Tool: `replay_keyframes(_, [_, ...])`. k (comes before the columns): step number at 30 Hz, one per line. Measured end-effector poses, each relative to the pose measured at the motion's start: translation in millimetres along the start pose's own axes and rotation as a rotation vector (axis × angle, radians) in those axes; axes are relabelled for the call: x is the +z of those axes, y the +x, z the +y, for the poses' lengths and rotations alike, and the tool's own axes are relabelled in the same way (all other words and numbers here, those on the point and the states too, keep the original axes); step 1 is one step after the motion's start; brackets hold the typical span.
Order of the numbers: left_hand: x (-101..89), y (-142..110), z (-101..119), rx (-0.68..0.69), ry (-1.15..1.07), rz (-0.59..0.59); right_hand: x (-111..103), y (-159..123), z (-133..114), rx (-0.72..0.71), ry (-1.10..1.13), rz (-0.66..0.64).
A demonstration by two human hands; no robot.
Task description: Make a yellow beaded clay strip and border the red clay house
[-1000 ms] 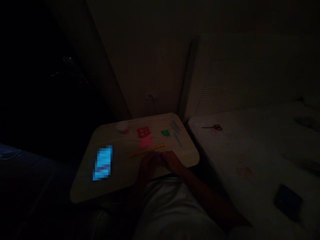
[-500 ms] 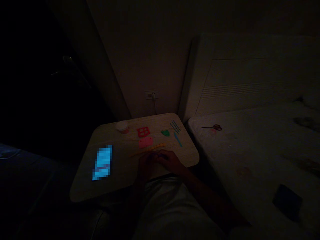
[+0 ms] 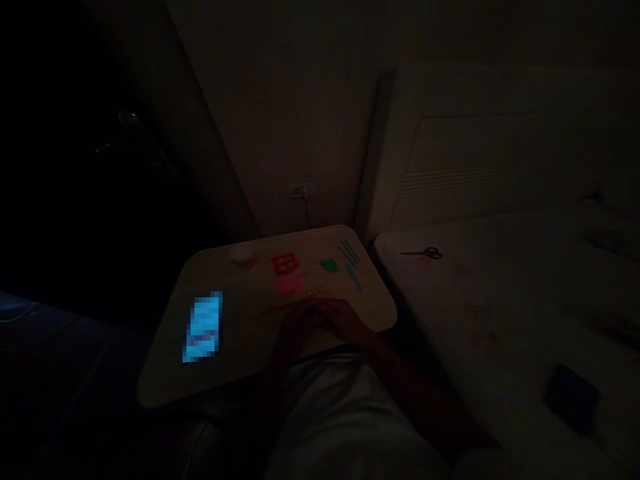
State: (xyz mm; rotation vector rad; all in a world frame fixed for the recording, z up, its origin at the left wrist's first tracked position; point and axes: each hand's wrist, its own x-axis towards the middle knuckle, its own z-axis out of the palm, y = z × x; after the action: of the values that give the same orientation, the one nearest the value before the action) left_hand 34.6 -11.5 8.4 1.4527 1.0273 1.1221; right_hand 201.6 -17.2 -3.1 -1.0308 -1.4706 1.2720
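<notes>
In dim light, my left hand (image 3: 297, 325) and my right hand (image 3: 342, 319) meet over the near edge of the small table (image 3: 240, 340). Both are closed around a small dark purple piece (image 3: 317, 309), perhaps modelling clay; its shape is mostly hidden by my fingers. Just beyond them lies a yellow-orange strip (image 3: 295, 300), bumpy at its right end. Behind it are a pink flat piece (image 3: 290, 284) and a red frame with square openings (image 3: 285, 263). To the right sits a green piece (image 3: 329, 265).
A blue knife-like tool (image 3: 355, 278) and several thin sticks (image 3: 349, 253) lie at the table's right. A whitish tub (image 3: 243, 255) stands at the back left, a glowing pixelated screen (image 3: 203, 328) at the left. Scissors (image 3: 423, 253) rest on the bed (image 3: 450, 300).
My hands have drawn closer together around the purple piece, my right hand's fingers curling further over it. The picture is darker and the view has shifted slightly.
</notes>
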Motion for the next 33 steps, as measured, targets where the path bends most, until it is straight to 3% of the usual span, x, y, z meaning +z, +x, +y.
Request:
replay_keyframes(7, [1.7, -2.4, 5.0, -0.030, 0.106, 0.087, 0.4, -4.5, -4.5, -0.043, -0.008, -0.055])
replay_keyframes(17, [0.8, -5.3, 0.3, 0.060, 0.185, 0.040, 0.8, -2.2, -2.4, -0.056, -0.244, 0.005])
replay_keyframes(26, [4.2, -8.6, 5.6, 0.180, 0.216, -0.070, 2.2, -0.9, -0.8, -0.085, -0.046, 0.045])
replay_keyframes(33, [6.1, -7.1, -0.1, 0.048, 0.000, 0.074, 2.1, 0.8, 2.0, 0.022, 0.044, 0.064])
